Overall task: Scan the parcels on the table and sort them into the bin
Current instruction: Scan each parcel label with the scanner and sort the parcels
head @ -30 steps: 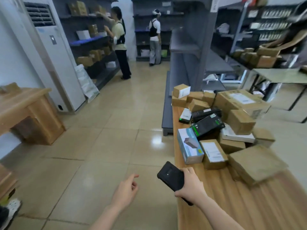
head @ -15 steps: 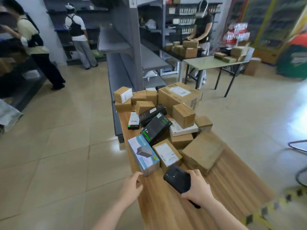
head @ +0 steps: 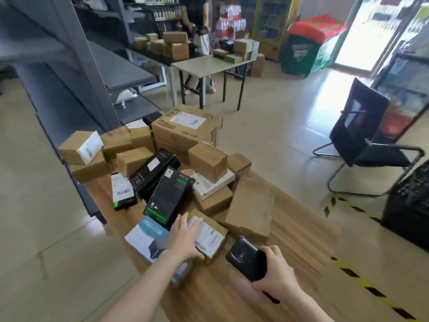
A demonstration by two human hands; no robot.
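The step in hand is picking the next parcel to scan. The left hand (head: 185,238) lies on the labelled box (head: 210,238) at the near edge of the pile (head: 207,163). Its fingers are fairly straight and spread over the top, the thumb at the near side, not yet closed round it. The box rests on the worktop (head: 297,240), touching a blue-white carton (head: 148,238). The right hand (head: 276,273) is curled round the black scanner (head: 243,255), held just beside the box. Next, the left hand likely needs to grip and lift or tilt the box so its label faces the scanner. The black crate (head: 408,205) on the floor to the right may be the bin.
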